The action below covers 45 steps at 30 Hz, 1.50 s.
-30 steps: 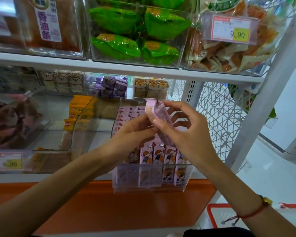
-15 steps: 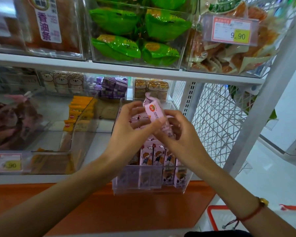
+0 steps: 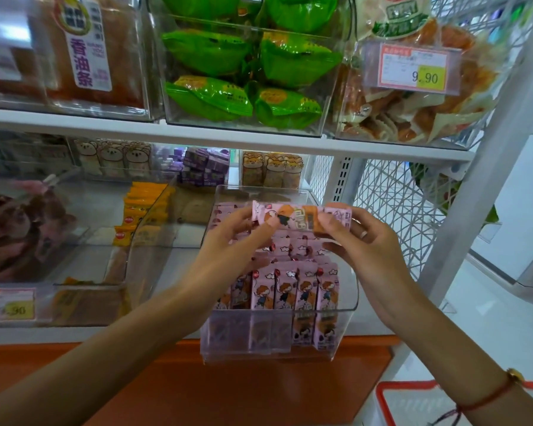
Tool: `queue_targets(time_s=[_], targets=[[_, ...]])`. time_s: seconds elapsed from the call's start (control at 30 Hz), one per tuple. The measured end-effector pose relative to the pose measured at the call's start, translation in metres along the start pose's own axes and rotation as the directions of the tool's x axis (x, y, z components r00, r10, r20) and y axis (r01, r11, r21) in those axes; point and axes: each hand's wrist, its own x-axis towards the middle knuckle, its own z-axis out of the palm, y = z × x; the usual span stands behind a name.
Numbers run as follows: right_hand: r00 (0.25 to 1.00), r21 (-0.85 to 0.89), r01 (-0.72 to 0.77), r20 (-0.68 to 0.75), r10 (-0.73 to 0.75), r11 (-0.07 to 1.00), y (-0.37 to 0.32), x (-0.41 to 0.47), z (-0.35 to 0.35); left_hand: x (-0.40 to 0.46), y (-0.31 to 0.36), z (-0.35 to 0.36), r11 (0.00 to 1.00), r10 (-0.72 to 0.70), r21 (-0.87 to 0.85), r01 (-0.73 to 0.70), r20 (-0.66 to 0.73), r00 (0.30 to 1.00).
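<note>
both hands hold one long pink snack packet printed with a cartoon child, turned level and sideways above a clear plastic bin. the left hand pinches the packet's left end between thumb and fingertips, and the right hand pinches its right end the same way, a ring showing on one finger. the packet hangs over the middle of the bin, clear of the packets under it.

the bin sits on the lower white shelf and juts forward over the orange ledge below. inside it, more pink packets of the same kind stand upright in tight rows, the front row pressed against the front wall.

left of it, another clear bin holds flat orange packets. on the upper shelf, a clear box holds green wrapped snacks, and to its right a price tag reading 9.90 hangs on a bin of orange and white packets. a red cord bracelet circles the right wrist, and the rim of a red basket shows at the lower right.
</note>
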Motion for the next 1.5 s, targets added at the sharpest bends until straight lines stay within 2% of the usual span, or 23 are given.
queue_targets(time_s=[0.1,0.17,0.27,0.37,0.43,0.5,0.6,0.67,0.77,0.87,0.97,1.07,1.13,1.2,1.27,1.33,1.37,1.43,1.5], targets=[[0.999,-0.040,0.017,0.028,-0.016,0.999,0.000,0.000,-0.004,0.000,0.001,0.003,1.000,-0.013,-0.025,0.013,-0.008,1.000],[0.998,-0.143,0.068,0.018,-0.066,0.987,0.003,-0.001,-0.005,0.004,0.004,0.004,0.999,0.027,-0.020,-0.028,-0.056,0.998],[0.987,-0.349,0.075,-0.109,-0.120,0.934,0.013,0.005,-0.014,0.030,0.004,0.006,0.991,0.115,0.100,-0.093,-0.236,0.965],[0.997,-0.462,-0.010,-0.068,-0.024,0.887,0.027,0.009,-0.022,0.071,-0.001,0.013,0.957,0.183,0.272,-0.102,-0.295,0.938],[1.000,-0.477,-0.005,-0.014,-0.001,0.879,0.034,0.008,-0.023,0.099,-0.009,0.021,0.928,0.168,0.368,-0.057,-0.276,0.946],[0.999,-0.486,0.037,0.007,-0.039,0.873,0.038,0.008,-0.021,0.121,-0.016,0.024,0.877,0.155,0.479,-0.028,-0.227,0.962],[0.998,-0.468,0.059,0.014,-0.060,0.882,0.038,0.009,-0.023,0.139,-0.027,0.019,0.821,0.209,0.559,-0.118,-0.101,0.973],[0.998,-0.465,0.065,0.024,-0.061,0.883,0.039,0.010,-0.026,0.143,-0.025,0.012,0.715,0.233,0.681,-0.159,-0.018,0.972],[0.998,-0.449,0.063,0.037,-0.052,0.892,0.040,0.011,-0.029,0.152,-0.012,0.007,0.603,0.238,0.760,-0.242,0.118,0.964],[0.998,-0.421,0.053,0.034,-0.043,0.906,0.044,0.013,-0.032,0.168,0.000,0.008,0.525,0.246,0.808,-0.269,0.158,0.956],[0.998,-0.403,0.053,0.050,-0.036,0.914,0.045,0.014,-0.034,0.180,-0.002,0.013,0.580,0.175,0.796,-0.173,0.086,0.981],[0.994,-0.475,0.105,0.052,-0.091,0.874,0.044,0.020,-0.038,0.177,-0.010,0.014,0.538,0.319,0.828,-0.161,-0.022,0.948],[0.989,-0.518,0.146,0.048,-0.141,0.843,0.040,0.035,-0.039,0.169,-0.017,0.009,0.663,0.360,0.721,-0.202,-0.070,0.930],[0.984,-0.567,0.171,0.064,-0.163,0.806,0.035,0.055,-0.039,0.158,-0.022,0.003,0.749,0.369,0.604,-0.273,-0.038,0.929],[0.969,-0.627,0.247,0.170,-0.179,0.738,0.028,0.075,-0.033,0.147,-0.021,0.004,0.800,0.347,0.501,-0.329,0.060,0.936],[0.927,-0.619,0.365,0.313,-0.207,0.696,0.023,0.090,-0.023,0.139,-0.014,0.010,0.806,0.369,0.447,-0.388,0.133,0.920],[0.909,-0.598,0.406,0.340,-0.240,0.692,0.022,0.096,-0.018,0.137,-0.011,0.013,0.782,0.386,0.456,-0.424,0.179,0.905],[0.914,-0.562,0.403,0.280,-0.293,0.722,0.023,0.106,-0.014,0.145,-0.009,0.016,0.792,0.381,0.414,-0.448,0.238,0.893],[0.949,-0.493,0.312,0.133,-0.284,0.812,0.029,0.111,-0.016,0.152,-0.009,0.016,0.806,0.330,0.442,-0.394,0.218,0.918]])
